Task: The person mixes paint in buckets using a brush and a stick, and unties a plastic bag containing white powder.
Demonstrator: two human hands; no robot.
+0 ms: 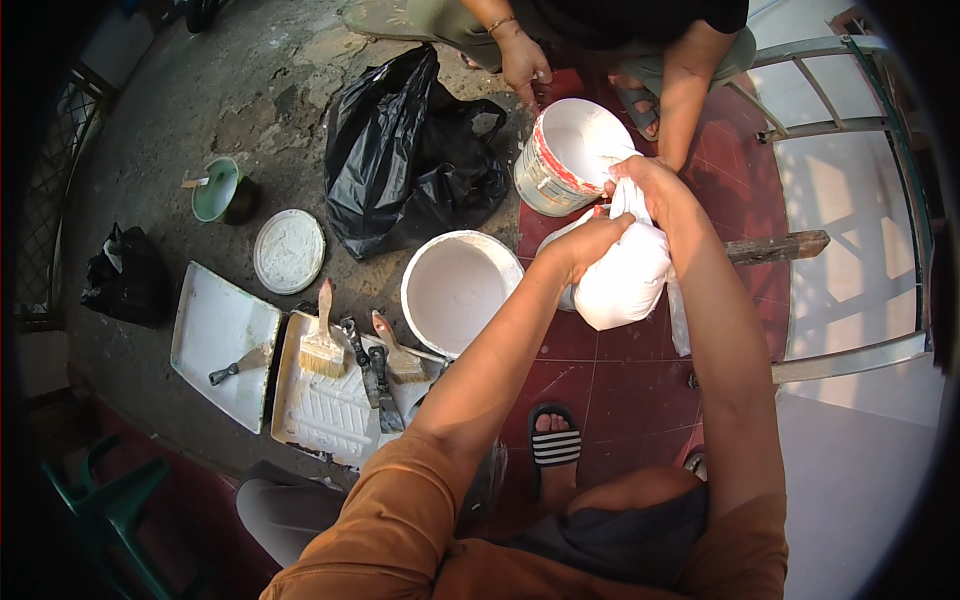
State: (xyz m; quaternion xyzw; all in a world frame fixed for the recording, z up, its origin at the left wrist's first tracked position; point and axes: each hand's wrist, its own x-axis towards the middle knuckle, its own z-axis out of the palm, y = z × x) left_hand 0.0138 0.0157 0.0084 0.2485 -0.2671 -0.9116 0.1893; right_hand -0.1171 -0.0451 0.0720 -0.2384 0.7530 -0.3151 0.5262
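Gripped at its twisted neck by both my hands is a bulging white plastic bag [625,282], its contents hidden. My left hand [598,243] closes round the bag's left side near the neck. My right hand [648,188] pinches the gathered top, beside the rim of a white bucket [548,172] with a red band. That bucket is tilted, its whitish inside showing. Across from me a person crouches, one hand [524,65] by the bucket's far rim. The person's other arm [688,110] reaches down behind my right hand, which hides its fingers. Another container is partly covered by the bag.
Left of my arms stand a white tub [408,290], a round lid [290,252] and a green pot [238,200]. Paint trays [222,330] hold brushes [320,350] and scrapers. A black plastic bag [375,150] lies farther off. At right are a wooden plank [780,248] and metal frame [850,372].
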